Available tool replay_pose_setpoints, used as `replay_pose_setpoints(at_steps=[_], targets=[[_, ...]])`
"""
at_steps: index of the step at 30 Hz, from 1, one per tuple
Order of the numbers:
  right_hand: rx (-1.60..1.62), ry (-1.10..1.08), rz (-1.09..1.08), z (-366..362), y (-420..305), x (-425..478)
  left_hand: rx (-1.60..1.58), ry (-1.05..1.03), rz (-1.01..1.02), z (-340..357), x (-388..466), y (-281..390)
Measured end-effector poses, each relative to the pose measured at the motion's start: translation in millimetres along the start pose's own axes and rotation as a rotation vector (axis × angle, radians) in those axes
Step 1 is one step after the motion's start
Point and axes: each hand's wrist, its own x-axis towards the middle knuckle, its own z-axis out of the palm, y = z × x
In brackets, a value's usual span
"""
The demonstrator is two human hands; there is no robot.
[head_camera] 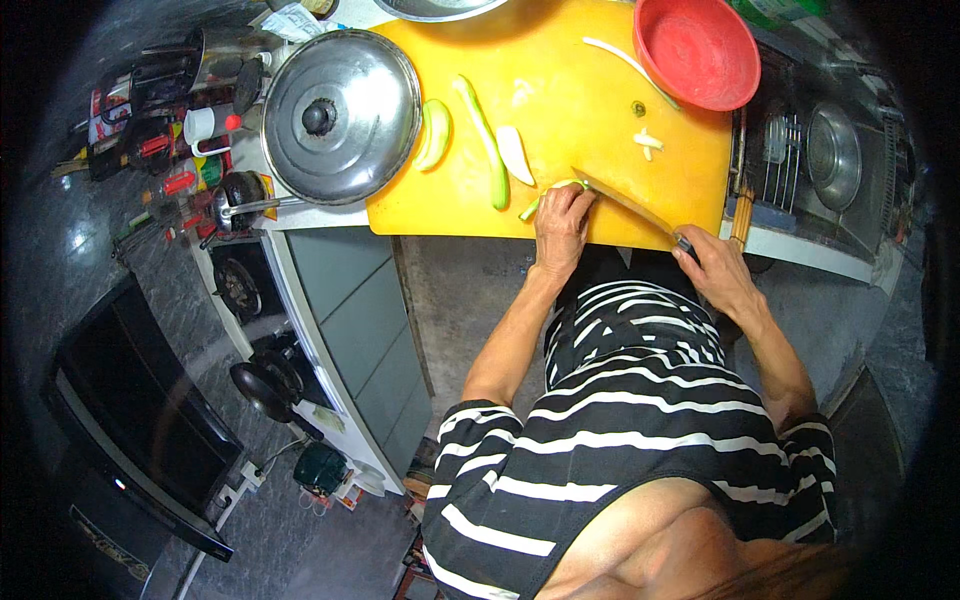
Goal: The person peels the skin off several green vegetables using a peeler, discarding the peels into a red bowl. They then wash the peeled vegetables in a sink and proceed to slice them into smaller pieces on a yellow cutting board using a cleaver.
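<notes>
My left hand (pixel 561 225) presses a light-green vegetable piece (pixel 529 210) against the yellow cutting board (pixel 450 217), fingers curled over it. In my right hand (pixel 712 266) is the dark handle of a kitchen knife (pixel 634 206). Its blade slants up and left, the tip close beside my left fingertips. Left of my left hand lie a white-fleshed vegetable piece (pixel 514 155), a long green piece (pixel 484 142) and a pale-green curved piece (pixel 433 135). Farther right are small pale scraps (pixel 647 142) and a round brownish-green bit (pixel 638 109). My fingers partly hide the piece being held.
A red plastic bowl (pixel 697 52) stands at the board's far right, against a thin white-green stalk (pixel 622 60). A metal pot lid (pixel 341 116) overlaps the left edge. Part of a metal bowl (pixel 442 7) shows beyond. The sink (pixel 795 202) is right; a stove with a black pan (pixel 259 386) is left.
</notes>
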Motion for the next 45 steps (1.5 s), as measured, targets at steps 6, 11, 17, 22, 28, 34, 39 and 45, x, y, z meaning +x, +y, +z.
replay_pose_setpoints(at_steps=[6,11,17,22,28,34,39,45], targets=[[-0.153,-0.024,-0.045,5,-1,-10,-0.011,0.034,0.016,7,-1,-3],[-0.119,-0.037,-0.056,2,-8,-6,-0.028,0.05,-0.001,8,-2,-3],[-0.046,0.032,-0.074,26,15,20,-0.044,0.06,0.004,11,-1,-4],[-0.033,-0.037,-0.005,9,-4,8,-0.02,0.078,0.018,13,-7,-7],[-0.151,0.003,-0.082,19,-1,7,-0.027,0.061,0.024,12,-8,-10],[0.005,0.012,-0.034,24,5,18,-0.088,0.061,-0.002,9,-2,-6],[-0.084,-0.019,-0.041,12,-7,3,-0.067,0.087,0.0,13,-8,-10],[0.032,0.005,0.025,35,4,23,-0.111,0.042,0.018,3,-4,-11]])
